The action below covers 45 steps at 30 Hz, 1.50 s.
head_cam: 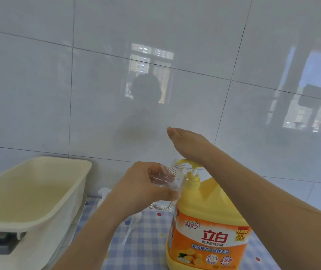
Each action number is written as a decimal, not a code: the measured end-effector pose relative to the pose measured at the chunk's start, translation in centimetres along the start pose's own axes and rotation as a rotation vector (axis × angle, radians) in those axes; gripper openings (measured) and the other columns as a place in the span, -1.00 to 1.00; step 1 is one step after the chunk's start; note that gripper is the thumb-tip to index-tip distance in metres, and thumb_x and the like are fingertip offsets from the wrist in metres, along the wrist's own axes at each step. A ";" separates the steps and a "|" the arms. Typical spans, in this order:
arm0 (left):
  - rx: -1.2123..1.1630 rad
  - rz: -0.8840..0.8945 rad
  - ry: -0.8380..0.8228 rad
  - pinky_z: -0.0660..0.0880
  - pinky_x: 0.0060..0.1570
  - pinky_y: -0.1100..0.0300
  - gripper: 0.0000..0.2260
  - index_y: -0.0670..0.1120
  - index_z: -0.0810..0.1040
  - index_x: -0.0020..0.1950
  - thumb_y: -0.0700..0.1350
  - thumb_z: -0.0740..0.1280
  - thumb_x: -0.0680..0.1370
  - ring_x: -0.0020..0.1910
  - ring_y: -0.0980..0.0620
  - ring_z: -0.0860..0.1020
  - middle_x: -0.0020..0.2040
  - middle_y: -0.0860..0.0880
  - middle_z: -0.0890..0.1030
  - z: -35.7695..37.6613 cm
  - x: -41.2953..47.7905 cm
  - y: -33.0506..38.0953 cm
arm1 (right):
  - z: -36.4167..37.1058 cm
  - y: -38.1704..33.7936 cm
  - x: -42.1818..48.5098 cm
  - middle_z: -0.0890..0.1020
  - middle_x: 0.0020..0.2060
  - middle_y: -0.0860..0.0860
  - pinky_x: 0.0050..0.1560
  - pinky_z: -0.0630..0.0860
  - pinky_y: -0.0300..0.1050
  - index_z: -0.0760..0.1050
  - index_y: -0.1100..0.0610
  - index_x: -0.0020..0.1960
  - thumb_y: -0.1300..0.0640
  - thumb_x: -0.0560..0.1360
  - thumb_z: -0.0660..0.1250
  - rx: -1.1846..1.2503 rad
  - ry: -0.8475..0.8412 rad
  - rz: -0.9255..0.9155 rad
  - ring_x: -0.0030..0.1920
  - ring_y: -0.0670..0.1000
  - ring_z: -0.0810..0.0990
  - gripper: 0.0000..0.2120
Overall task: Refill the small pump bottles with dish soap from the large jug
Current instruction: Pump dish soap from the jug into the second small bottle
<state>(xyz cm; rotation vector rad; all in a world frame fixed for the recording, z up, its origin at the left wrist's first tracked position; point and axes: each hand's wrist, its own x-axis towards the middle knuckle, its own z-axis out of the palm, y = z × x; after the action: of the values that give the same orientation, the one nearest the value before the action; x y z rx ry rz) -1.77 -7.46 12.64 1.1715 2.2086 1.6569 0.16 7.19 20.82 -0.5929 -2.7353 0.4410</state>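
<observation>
A large yellow dish soap jug (208, 227) with an orange label stands on the checked cloth at lower centre. Its yellow pump head (189, 164) is raised. My right hand (187, 141) lies flat on top of the pump, fingers stretched out toward the wall. My left hand (146, 186) grips a small clear bottle (167, 178), tilted, with its open threaded neck held right under the pump spout. The bottle looks nearly empty. A white pump top with a tube (132, 223) lies on the cloth below my left wrist.
A cream plastic basin (74, 193) sits at the left, on top of a grey item. A blue-and-white checked tablecloth (144, 240) covers the counter. White glossy wall tiles (155, 84) rise directly behind the jug.
</observation>
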 end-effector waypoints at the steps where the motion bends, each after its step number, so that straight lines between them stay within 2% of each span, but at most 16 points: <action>1: 0.003 0.003 0.003 0.50 -0.05 0.38 -0.73 0.04 0.70 -0.03 -0.06 0.59 0.29 -0.10 0.29 0.65 -0.11 0.20 0.72 0.0 0.0 0.0 | 0.2 0.1 0.1 0.39 0.43 0.03 0.44 0.19 0.17 0.27 -0.03 0.48 -0.25 0.62 -0.18 0.006 0.006 -0.001 0.44 0.15 0.28 -0.43; 7: 0.005 0.011 -0.001 0.54 0.06 0.27 -0.72 0.02 0.70 -0.03 -0.06 0.59 0.29 -0.08 0.26 0.66 -0.11 0.17 0.72 0.2 0.3 -0.2 | 0.7 0.4 0.5 0.40 0.43 0.03 0.44 0.19 0.17 0.27 -0.03 0.47 -0.24 0.62 -0.18 -0.014 0.023 -0.010 0.44 0.16 0.28 -0.44; 12: 0.040 0.002 0.008 0.49 -0.10 0.40 -0.73 0.04 0.70 -0.06 -0.07 0.60 0.28 -0.14 0.31 0.64 -0.16 0.21 0.71 0.1 0.4 -0.4 | 1.2 0.7 0.6 0.39 0.44 0.03 0.44 0.20 0.16 0.26 -0.02 0.50 -0.20 0.63 -0.18 -0.023 0.013 0.000 0.44 0.16 0.28 -0.45; 14: 0.084 -0.010 0.013 0.52 -0.17 0.36 -0.79 0.02 0.70 -0.14 -0.08 0.60 0.27 -0.22 0.24 0.64 -0.22 0.17 0.71 0.0 0.6 -0.6 | 1.8 1.0 0.6 0.40 0.43 0.05 0.43 0.21 0.17 0.26 -0.01 0.49 -0.16 0.64 -0.18 -0.042 -0.007 0.017 0.43 0.18 0.29 -0.47; 16: 0.092 -0.014 0.012 0.53 -0.16 0.33 -0.78 0.00 0.70 -0.13 -0.10 0.61 0.27 -0.20 0.17 0.65 -0.20 0.11 0.72 -0.1 0.6 -0.8 | 2.3 1.1 0.6 0.41 0.41 0.07 0.42 0.23 0.17 0.27 0.01 0.48 -0.11 0.65 -0.17 -0.063 -0.013 0.023 0.41 0.18 0.32 -0.50; 19: 0.065 -0.023 -0.009 0.49 -0.21 0.49 -0.74 0.01 0.71 -0.07 -0.11 0.61 0.28 -0.15 0.24 0.66 -0.14 0.17 0.72 -0.1 0.5 -0.9 | 2.5 1.2 0.8 0.42 0.40 0.08 0.39 0.25 0.18 0.27 0.02 0.47 -0.06 0.65 -0.15 -0.067 -0.004 0.034 0.38 0.19 0.33 -0.53; 24: 0.096 -0.046 -0.007 0.47 -0.28 0.51 -0.77 0.04 0.70 -0.11 -0.11 0.60 0.28 -0.20 0.25 0.64 -0.19 0.18 0.71 0.0 0.4 -0.8 | 3.0 1.3 0.8 0.42 0.41 0.08 0.41 0.24 0.17 0.29 0.03 0.47 -0.07 0.66 -0.16 -0.059 -0.028 0.072 0.40 0.18 0.33 -0.52; 26: 0.093 -0.052 -0.023 0.45 -0.25 0.51 -0.74 0.06 0.70 -0.09 -0.11 0.60 0.28 -0.19 0.32 0.63 -0.18 0.23 0.71 -0.1 0.3 -0.9 | 3.2 1.3 0.5 0.42 0.40 0.09 0.40 0.25 0.16 0.30 0.04 0.45 -0.04 0.66 -0.15 -0.051 -0.028 0.071 0.39 0.19 0.34 -0.53; 30: 0.075 -0.063 -0.029 0.47 -0.14 0.39 -0.73 0.05 0.70 -0.06 -0.10 0.60 0.27 -0.16 0.30 0.64 -0.16 0.21 0.71 0.0 0.1 -0.9 | 3.1 1.2 0.4 0.43 0.38 0.09 0.39 0.27 0.16 0.31 0.06 0.43 0.00 0.66 -0.14 -0.046 -0.030 0.080 0.37 0.21 0.35 -0.56; 41: 0.081 -0.064 -0.062 0.45 -0.11 0.39 -0.73 0.06 0.70 -0.05 -0.11 0.60 0.29 -0.15 0.34 0.63 -0.14 0.24 0.71 -0.2 0.1 -0.6 | 3.2 1.2 0.2 0.50 0.29 0.11 0.34 0.33 0.15 0.41 0.09 0.33 -0.07 0.64 -0.13 -0.022 -0.010 0.097 0.28 0.19 0.42 -0.53; 45: 0.071 -0.049 -0.048 0.44 -0.14 0.41 -0.74 0.07 0.70 -0.06 -0.10 0.60 0.28 -0.15 0.33 0.63 -0.15 0.23 0.71 -0.1 0.0 -0.6 | 3.2 1.0 0.4 0.54 0.19 0.13 0.29 0.37 0.17 0.43 0.11 0.11 -0.05 0.64 -0.14 -0.028 -0.001 0.104 0.18 0.20 0.46 -0.59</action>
<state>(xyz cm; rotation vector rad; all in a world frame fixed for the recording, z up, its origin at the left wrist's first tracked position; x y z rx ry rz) -2.17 -7.58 12.18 1.1515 2.2655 1.5272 -0.99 7.53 17.67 -0.7444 -2.7245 0.4282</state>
